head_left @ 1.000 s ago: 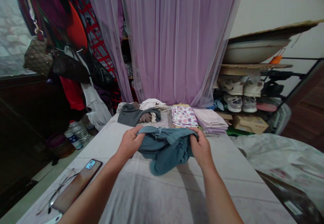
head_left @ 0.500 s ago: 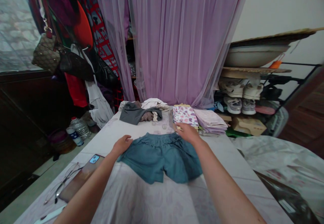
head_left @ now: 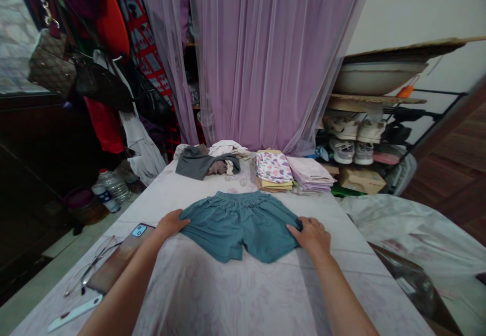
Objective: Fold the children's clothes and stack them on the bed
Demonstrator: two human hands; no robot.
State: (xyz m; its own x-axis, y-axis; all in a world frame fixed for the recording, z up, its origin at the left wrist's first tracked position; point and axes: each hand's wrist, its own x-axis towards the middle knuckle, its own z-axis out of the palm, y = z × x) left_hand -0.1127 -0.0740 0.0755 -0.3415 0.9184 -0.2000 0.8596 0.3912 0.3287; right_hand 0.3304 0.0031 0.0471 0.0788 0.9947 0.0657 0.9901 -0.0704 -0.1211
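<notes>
Shorts, one pair, blue-green, laid flat on the counter between the two hands, waistband away from the person, leg openings toward them. Left hand, one: left fingers pinch the shorts' side edge, thumb above the cloth. Right hand, one: right fingers pinch the opposite edge, thumb over the cloth, the others partly hidden behind. The two grips face each other across the garment, seemingly to keep the cloth spread and smooth. Folded stacks, two, ahead of the right fingers: one printed stack, one pink stack just to its right; both squared, probably to save room and stay tidy; layers too small to count. Heap, one, ahead of the left fingers, loose and mixed, a dark grey piece uppermost; pieces not countable. Phone, one, left of the left fingers and nearer the person, face down; glasses, one pair, just beyond it; white strip, one, nearer still; all three apparently set there clear of the cloth. Shoes, four visible, on a rack well beyond the right fingers. Bottles, two, on the floor far left of the left fingers.
</notes>
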